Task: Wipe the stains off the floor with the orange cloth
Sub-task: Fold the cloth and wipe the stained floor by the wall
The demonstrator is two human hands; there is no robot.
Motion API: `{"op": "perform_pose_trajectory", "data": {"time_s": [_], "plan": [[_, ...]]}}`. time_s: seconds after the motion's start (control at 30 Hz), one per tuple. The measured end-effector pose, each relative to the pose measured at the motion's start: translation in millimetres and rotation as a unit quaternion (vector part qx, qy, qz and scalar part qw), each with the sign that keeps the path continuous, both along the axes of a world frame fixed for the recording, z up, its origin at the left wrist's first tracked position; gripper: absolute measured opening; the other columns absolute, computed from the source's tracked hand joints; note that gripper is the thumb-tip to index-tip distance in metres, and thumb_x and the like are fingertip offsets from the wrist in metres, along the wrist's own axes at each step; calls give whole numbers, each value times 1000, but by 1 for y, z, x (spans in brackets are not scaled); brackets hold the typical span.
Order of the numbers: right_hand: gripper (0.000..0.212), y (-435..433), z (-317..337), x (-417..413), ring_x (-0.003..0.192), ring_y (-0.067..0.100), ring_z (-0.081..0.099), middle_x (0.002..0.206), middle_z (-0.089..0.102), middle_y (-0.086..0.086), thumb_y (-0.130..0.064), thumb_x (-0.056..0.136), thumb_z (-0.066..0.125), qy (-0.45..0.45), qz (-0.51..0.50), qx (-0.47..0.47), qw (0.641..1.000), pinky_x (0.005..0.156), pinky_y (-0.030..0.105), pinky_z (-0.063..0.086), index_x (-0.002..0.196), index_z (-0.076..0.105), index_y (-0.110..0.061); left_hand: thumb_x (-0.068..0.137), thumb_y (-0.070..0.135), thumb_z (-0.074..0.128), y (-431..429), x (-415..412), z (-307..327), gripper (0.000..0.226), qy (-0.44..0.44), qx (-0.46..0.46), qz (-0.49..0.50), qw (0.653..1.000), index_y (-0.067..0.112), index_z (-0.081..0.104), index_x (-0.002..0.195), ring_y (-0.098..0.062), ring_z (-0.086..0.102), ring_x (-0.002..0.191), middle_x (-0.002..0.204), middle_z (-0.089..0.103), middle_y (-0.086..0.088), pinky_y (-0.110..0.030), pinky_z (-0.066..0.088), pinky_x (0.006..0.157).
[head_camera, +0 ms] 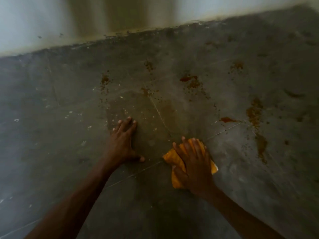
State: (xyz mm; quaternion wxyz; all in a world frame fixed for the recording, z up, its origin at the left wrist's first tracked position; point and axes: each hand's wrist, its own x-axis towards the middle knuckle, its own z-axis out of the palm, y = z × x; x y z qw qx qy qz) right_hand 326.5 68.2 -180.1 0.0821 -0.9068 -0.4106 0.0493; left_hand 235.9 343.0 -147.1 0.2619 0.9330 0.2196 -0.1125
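bare indoor room: stained concrete floor (69,100), painted wall (34,23).

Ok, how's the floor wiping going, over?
Left hand flat on the grey concrete floor, holding nothing. Right hand presses the crumpled orange cloth down. Brown stains lie ahead and right. Nothing blocking.

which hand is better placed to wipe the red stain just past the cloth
Right. The right hand presses the orange cloth on the floor, and the red stain lies just ahead and to its right. The left hand rests flat on bare floor, holding nothing, farther from that stain.
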Motion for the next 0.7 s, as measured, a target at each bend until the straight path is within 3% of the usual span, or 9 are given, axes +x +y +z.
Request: {"op": "perform_pose_trajectory", "data": {"time_s": [0.13,0.2,0.27,0.4,0.47,0.53,0.6,0.67,0.7], "plan": [[69,65,-3,104,151,37,14,165,23,1,-70,89,28,-1,-113,-4,994,114,68,17,153,27,-43,48,57,87,-6,11,-3,142,17,24,17,999,25,0,154,-32,-8,149,163,-8,-3,-55,8,120],[69,115,3,141,153,37,2,168,12,1,-69,92,28,23,-152,-20,988,116,70,5,155,19,-41,48,53,89,-6,11,-5,141,15,31,27,999,27,0,154,-33,-6,149,163,-6,-2,-55,11,120],[70,121,4,119,153,36,-5,168,4,1,-64,95,32,12,-124,-11,992,117,69,0,157,8,-40,52,47,90,-9,12,-2,137,13,20,36,999,28,1,154,-32,-7,149,163,-7,0,-55,10,120],[70,-11,7,-5,155,30,2,168,9,-4,-61,93,40,2,-7,17,1000,118,63,11,156,15,-43,53,36,92,-17,15,6,134,28,20,62,997,26,5,154,-31,-7,149,164,-4,-2,-59,7,118],[70,-69,6,15,154,30,8,167,13,-6,-64,90,39,7,-43,4,999,116,65,16,154,20,-46,54,35,92,-22,19,11,133,44,45,65,996,25,6,155,-31,-3,149,164,-2,-1,-61,10,118],[72,-69,5,84,153,33,14,166,18,-3,-70,86,29,-8,-133,-8,991,115,67,16,154,24,-46,60,45,87,-39,26,13,125,41,97,14,994,28,7,154,-31,-3,149,164,-1,1,-58,7,119],[76,-34,8,147,153,34,5,168,13,-2,-73,84,19,19,-215,-35,976,117,67,6,155,18,-45,65,59,78,-68,43,9,120,19,106,-65,992,32,2,154,-28,-10,149,163,-7,6,-53,1,119],[75,-22,5,142,154,35,1,168,12,-1,-70,88,29,16,-216,-23,976,116,69,7,156,17,-42,61,66,75,-99,68,6,124,16,78,-141,987,34,-1,153,-27,-14,149,162,-11,7,-52,1,119],[74,-32,5,115,154,34,5,167,17,-1,-67,89,37,0,-171,5,985,115,69,13,156,22,-40,56,69,74,-112,78,6,129,23,60,-159,985,32,-1,154,-27,-14,149,162,-12,6,-52,3,120]]}}
